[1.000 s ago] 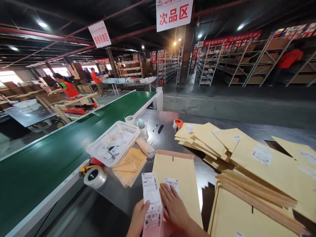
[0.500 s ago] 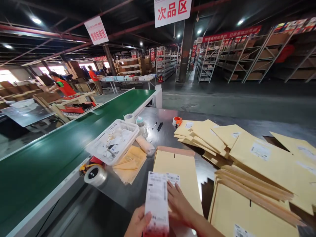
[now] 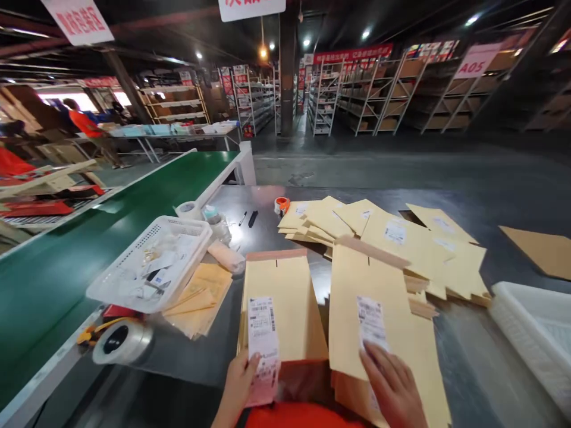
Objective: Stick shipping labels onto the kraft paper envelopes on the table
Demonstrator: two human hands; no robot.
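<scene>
My left hand [image 3: 239, 380] pinches a stack of printed shipping labels [image 3: 262, 342], thumb on top. The labels overlap the left side of a pile of yellow padded envelopes [image 3: 292, 297] with brown flaps at the far end. On a second pile to the right, the top envelope [image 3: 352, 279] bears a white label [image 3: 371, 321]. My right hand [image 3: 392, 380] lies on that envelope, its stretched fingers over the label's lower end. Its thumb is hard to make out.
Several labelled envelopes [image 3: 419, 241] lie scattered behind. A white basket [image 3: 187, 261], a clear tape roll [image 3: 122, 340] and small yellow envelopes [image 3: 200, 297] are on the left. An orange tape dispenser [image 3: 281, 205] stands farther back; a white bin [image 3: 513, 327] is at right. A green conveyor [image 3: 147, 208] runs alongside.
My right hand has moved from the middle pile to the right pile, where a labelled envelope now lies on top. The labels in my left hand have shifted slightly left. The view has turned right.
</scene>
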